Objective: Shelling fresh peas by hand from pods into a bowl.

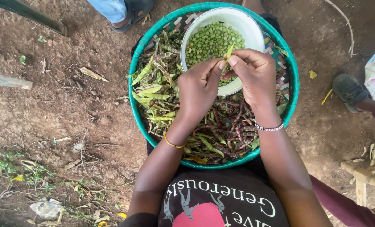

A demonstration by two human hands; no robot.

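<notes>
— Splitting that pod right over the bowl, see? Both hands meet at the upper middle of the frame, above the peas.

— What is each hand doing?

— The left hand pinches the pod's lower end between thumb and fingertips. The right hand nips its upper part, thumb pressed along the seam. Neither is spread; both are closed tight on the one green pod.

— And the rest of the pods?

— Heaped in the green basket on the lap, green ones toward the left, darker purplish ones lower down. The white bowl sits in the basket's upper part.

— Any way to do it well?

— I'd say run the thumbnail down the seam, keep the pod low over the bowl so peas drop in and don't bounce into the heap, and hold the opened side facing down. A foot in a sandal stands at the top, another shoe at the right, on bare earth.
</notes>
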